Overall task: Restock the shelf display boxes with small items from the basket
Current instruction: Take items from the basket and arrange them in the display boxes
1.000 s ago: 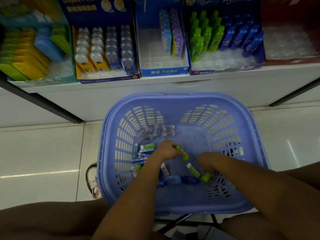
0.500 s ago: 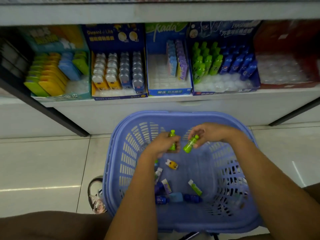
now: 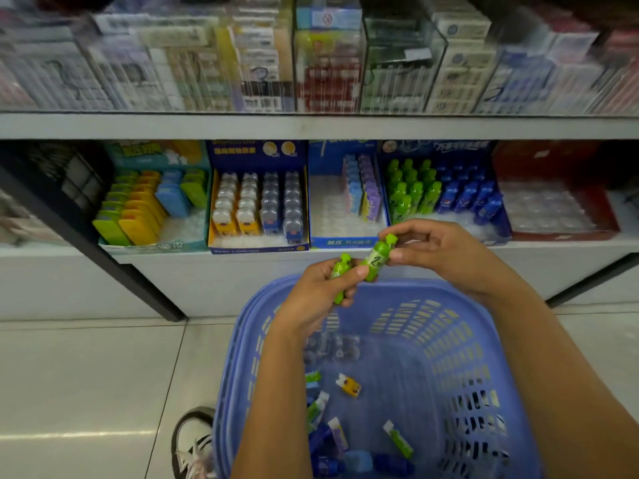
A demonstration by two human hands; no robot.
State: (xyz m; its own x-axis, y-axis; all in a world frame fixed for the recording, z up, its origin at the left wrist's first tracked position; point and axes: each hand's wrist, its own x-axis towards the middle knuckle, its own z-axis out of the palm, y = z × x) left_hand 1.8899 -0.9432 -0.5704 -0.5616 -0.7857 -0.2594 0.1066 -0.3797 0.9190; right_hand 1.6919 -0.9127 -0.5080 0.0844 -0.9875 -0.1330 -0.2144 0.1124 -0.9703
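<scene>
My left hand grips a small green bottle-shaped item above the far rim of the blue plastic basket. My right hand pinches a second green bottle-shaped item close beside the first; the two nearly touch. Directly behind my hands, on the lower shelf, stands the display box of green and blue bottles, with bare slots in its front rows. Several small items lie loose on the basket floor, among them a yellow one and blue ones.
Other display boxes line the lower shelf: flat coloured cases, yellow and blue capsules, a half-filled blue box, a red box. A shelf of packets sits above. A shoe rests left of the basket.
Both hands came up out of the basket, each holding a green bottle item, and now sit at shelf-front height. The view tilted upward, revealing the upper shelf.
</scene>
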